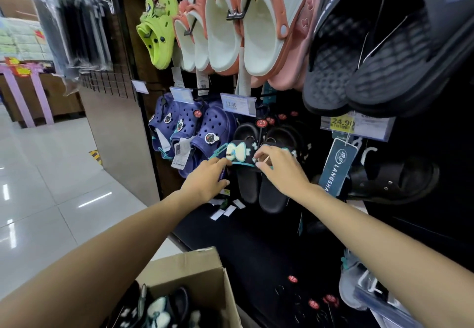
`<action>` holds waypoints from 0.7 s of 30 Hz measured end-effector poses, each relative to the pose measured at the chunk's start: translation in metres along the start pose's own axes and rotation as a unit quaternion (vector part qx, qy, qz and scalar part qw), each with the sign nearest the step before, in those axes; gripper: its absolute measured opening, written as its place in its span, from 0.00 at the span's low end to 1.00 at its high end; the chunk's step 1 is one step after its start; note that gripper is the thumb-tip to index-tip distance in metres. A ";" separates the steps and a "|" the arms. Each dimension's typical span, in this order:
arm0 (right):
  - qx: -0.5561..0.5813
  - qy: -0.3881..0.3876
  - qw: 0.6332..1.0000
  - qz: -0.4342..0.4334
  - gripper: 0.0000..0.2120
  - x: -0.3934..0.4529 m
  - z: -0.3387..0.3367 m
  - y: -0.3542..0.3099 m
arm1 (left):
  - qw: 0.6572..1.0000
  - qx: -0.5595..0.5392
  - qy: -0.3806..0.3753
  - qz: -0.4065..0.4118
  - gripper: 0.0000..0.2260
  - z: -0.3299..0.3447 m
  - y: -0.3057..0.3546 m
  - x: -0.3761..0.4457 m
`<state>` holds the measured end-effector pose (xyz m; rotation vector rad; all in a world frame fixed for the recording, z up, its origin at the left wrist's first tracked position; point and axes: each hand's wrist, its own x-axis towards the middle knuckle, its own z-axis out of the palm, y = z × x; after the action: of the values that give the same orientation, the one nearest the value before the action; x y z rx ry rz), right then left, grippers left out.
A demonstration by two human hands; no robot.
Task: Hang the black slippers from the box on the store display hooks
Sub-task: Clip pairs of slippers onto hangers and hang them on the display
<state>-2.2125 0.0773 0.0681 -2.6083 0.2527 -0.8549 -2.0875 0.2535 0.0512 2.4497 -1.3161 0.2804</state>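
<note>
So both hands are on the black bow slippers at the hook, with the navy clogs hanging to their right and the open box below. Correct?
Not quite. The head view shows the navy clogs hanging to the left of the black bow slippers, not the right. The rest holds: the left hand and right hand are both on the pair, and the open box sits below.

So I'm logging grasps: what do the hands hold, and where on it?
Both hands hold the black slipper pair at its bow-trimmed straps, left and right ends.
</note>
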 end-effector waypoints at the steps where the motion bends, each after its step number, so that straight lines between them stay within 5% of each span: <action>1: -0.023 -0.023 0.999 -0.003 0.07 -0.004 0.000 -0.005 | 1.000 0.011 -0.003 -0.005 0.21 -0.004 -0.002 -0.007; 7: -0.069 -0.091 0.993 -0.018 0.08 -0.018 0.008 -0.039 | 0.998 0.051 -0.013 -0.037 0.13 -0.025 -0.031 -0.054; 21: -0.082 -0.270 0.959 -0.028 0.06 -0.073 0.128 -0.095 | 0.975 0.099 -0.128 -0.151 0.13 0.011 -0.127 -0.188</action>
<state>-2.1893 0.2234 -0.0271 -2.8911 0.0991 -0.1125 -2.0845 0.4580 -0.0473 2.8878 -1.0255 0.0185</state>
